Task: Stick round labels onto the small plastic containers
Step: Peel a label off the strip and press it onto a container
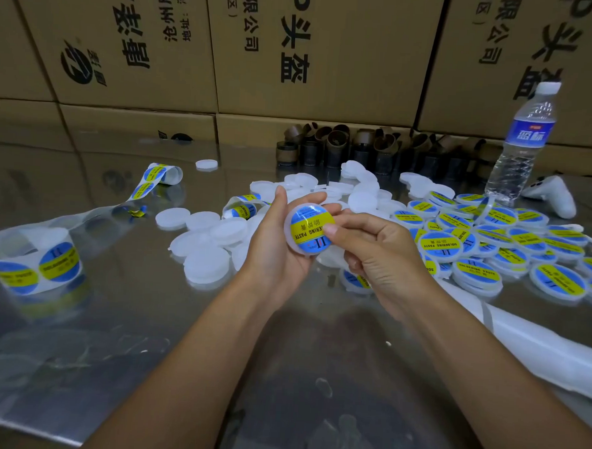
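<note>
My left hand (276, 237) holds a small round white plastic container (308, 229) upright above the table, fingers curled round its rim. A blue and yellow round label covers its face. My right hand (372, 249) presses its thumb on the label's right edge, the other fingers curled below. A roll of the same labels (35, 265) stands at the left, and its backing strip (145, 185) runs toward the middle. Plain white containers (204, 240) lie heaped behind my left hand. Labelled containers (492, 241) are piled at the right.
Cardboard boxes (296, 52) wall off the back. Brown cardboard cores (360, 148) stand in a row before them. A water bottle (521, 143) and a white controller (553, 196) sit at the far right. A white strip of used backing paper (521, 342) trails off to the right on the shiny metal table (143, 353).
</note>
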{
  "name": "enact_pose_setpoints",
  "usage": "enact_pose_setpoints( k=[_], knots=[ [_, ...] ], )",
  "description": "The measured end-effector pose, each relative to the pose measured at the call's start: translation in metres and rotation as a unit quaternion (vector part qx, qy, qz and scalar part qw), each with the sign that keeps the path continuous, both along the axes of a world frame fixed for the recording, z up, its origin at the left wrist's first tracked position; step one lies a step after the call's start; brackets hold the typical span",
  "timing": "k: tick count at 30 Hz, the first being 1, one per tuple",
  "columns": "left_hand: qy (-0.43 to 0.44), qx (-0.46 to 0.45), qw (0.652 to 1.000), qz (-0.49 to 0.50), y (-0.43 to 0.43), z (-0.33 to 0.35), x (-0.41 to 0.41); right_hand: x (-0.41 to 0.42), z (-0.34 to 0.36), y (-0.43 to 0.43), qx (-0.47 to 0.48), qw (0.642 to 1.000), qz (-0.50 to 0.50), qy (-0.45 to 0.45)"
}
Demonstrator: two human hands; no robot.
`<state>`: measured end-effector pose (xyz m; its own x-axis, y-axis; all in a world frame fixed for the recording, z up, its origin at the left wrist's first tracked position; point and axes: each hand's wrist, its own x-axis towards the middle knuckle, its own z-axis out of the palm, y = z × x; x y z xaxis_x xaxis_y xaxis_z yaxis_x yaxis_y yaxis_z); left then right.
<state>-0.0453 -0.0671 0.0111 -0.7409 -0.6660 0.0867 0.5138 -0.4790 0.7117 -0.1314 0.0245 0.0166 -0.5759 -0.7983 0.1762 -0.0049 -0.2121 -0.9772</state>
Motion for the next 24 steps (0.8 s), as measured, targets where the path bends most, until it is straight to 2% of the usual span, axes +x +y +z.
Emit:
enact_pose_setpoints(
  k=[10, 24],
  knots=[
    [-0.017, -0.015, 1.0, 0.012, 0.0017, -0.0011, -0.0028, -0.0005, -0.0018, -0.0018, 0.014, 0.999, -0.048, 0.012],
    [-0.02, -0.047, 0.999, 0.01, 0.0031, -0.0011, -0.0034, -0.0009, -0.0036, -0.0032, 0.017, 0.998, -0.058, 0.005]
  ],
)
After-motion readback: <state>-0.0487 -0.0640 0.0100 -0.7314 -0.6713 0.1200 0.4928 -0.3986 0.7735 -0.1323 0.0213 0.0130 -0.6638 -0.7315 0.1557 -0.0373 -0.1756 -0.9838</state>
